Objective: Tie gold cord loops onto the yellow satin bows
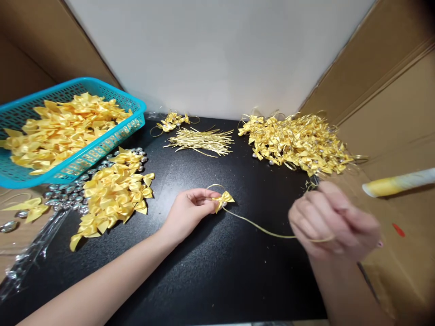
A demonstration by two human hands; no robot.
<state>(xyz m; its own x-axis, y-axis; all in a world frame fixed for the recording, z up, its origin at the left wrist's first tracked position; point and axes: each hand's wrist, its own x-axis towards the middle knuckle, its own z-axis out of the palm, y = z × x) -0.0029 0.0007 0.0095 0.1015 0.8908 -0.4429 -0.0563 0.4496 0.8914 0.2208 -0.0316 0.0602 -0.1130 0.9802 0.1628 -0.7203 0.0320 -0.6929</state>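
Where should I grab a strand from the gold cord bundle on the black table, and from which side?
I'd pinch one loose tip at the right end of the gold cord bundle, coming from the right: the strands lie roughly sideways and cross in the middle, but their ends fan out there, so one should separate more easily.

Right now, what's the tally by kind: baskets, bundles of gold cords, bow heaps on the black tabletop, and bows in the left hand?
Blue basket: 1
Bundle of gold cords: 1
Heaps on the black tabletop: 3 (left bow heap, small back bow heap, large right bow heap)
Yellow bow in the left hand: 1
Total: 6
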